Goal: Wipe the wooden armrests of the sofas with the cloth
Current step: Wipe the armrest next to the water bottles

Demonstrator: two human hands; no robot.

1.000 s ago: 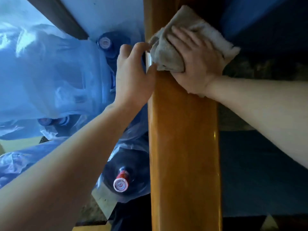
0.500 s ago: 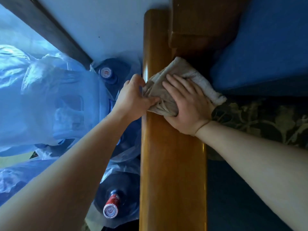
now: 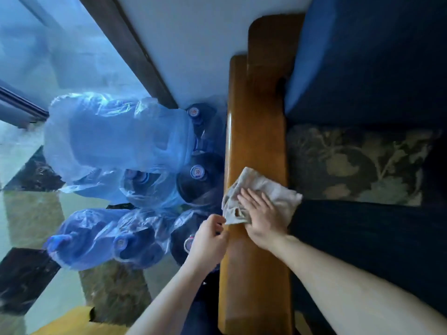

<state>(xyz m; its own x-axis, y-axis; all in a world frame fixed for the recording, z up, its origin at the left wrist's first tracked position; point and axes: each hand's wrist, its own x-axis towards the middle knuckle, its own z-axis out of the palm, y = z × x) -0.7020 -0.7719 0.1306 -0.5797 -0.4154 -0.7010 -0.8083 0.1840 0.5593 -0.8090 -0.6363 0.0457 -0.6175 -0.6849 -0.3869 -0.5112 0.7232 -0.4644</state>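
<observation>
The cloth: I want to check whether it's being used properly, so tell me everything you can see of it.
The cloth is a beige, worn-looking rag, crumpled and loosely folded, not spread flat. It lies on top of the glossy wooden armrest, about midway along it, its right corner hanging over the edge toward the blue seat. The right hand presses on it with straight fingers. The left hand sits at its near left corner, fingers curled; whether it actually pinches the fabric is hard to tell.

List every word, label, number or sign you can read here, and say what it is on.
No text can be read.
Water jug caps: round printed marks, too blurred to read.
Cap near the left hand: a red and white label at, illegible.
Cloth, wooden armrest, patterned cushion: no writing.
</observation>
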